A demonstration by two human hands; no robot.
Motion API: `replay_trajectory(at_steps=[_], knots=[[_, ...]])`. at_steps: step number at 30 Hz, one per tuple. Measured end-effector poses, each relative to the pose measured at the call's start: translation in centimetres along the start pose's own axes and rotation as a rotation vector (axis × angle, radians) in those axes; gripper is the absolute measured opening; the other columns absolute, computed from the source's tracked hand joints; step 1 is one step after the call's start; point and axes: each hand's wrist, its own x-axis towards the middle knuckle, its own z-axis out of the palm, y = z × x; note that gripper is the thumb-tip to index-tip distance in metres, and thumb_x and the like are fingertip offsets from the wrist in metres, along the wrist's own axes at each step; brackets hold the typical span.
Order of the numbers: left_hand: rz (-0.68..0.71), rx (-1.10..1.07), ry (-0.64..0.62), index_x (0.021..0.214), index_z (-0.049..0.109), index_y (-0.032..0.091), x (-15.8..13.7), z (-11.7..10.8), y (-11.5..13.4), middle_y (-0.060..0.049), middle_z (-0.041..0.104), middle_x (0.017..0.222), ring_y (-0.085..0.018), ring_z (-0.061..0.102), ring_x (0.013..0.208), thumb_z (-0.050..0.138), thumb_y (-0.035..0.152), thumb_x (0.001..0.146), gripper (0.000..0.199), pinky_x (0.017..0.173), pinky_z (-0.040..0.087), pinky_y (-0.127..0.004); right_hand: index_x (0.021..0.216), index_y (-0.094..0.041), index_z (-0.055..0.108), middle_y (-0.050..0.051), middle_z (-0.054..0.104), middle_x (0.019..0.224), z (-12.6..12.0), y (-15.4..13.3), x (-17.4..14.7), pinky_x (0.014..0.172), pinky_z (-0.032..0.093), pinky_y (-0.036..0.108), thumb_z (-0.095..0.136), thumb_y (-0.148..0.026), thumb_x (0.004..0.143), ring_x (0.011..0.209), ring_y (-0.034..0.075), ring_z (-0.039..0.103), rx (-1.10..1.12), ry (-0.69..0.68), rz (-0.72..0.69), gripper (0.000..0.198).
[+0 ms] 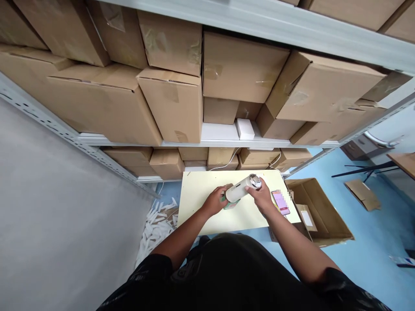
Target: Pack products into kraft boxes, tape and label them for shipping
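Holding: your left hand grips the lower left end of the cream cylinder; your right hand is closed around its upper right end, thumb on the body.
Cylinder: center of the frame, tilted, silver end up and to the right.
Green item: just under the cylinder's lower end, by your left hand; mostly hidden, can't tell if you grip it too.
Table: pale yellow top, below frame center, under your hands.
Phone: on the table's right side, pink screen, partly pixelated.
Open carton: right of the table, smaller box inside.
White strips: heaped on the floor, lower left.
Shelves: cardboard boxes across the upper frame; small white box near upper center.
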Motion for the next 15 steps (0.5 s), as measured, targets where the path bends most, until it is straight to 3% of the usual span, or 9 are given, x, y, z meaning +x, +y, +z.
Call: replay_trajectory(at_steps=[5,10,15], knots=[[0.009,0.017,-0.019,0.132,0.065,0.022,-0.5,0.2,-1.3,-0.01,0.064,0.14,-0.026,0.066,0.125,0.079,0.019,0.081,0.053,0.106,0.058,-0.043,0.122,-0.02,0.061,0.009,0.069,0.116,-0.3,2.0,0.4,0.094,0.055,0.042,0.084,-0.047,0.071,0.104,0.027,0.067,-0.28,-0.041,-0.073,0.062],[0.013,0.091,-0.055,0.133,0.067,0.023,-0.2,0.1,-1.9,-0.011,0.065,0.142,-0.029,0.065,0.128,0.081,0.025,0.082,0.053,0.111,0.055,-0.047,0.128,-0.022,0.061,0.009,0.069,0.119,0.1,4.8,0.2,0.095,0.056,0.044,0.084,-0.039,0.068,0.107,0.028,0.068,-0.526,-0.197,-0.12,0.066],[-0.016,0.123,-0.067,0.137,0.066,0.023,-0.4,0.5,-2.5,-0.01,0.063,0.147,-0.029,0.062,0.133,0.079,0.025,0.083,0.055,0.114,0.053,-0.047,0.12,-0.022,0.069,0.017,0.062,0.132,-0.2,7.4,0.2,0.107,0.048,0.054,0.088,-0.039,0.066,0.126,0.038,0.057,-0.829,-0.267,-0.272,0.06]])
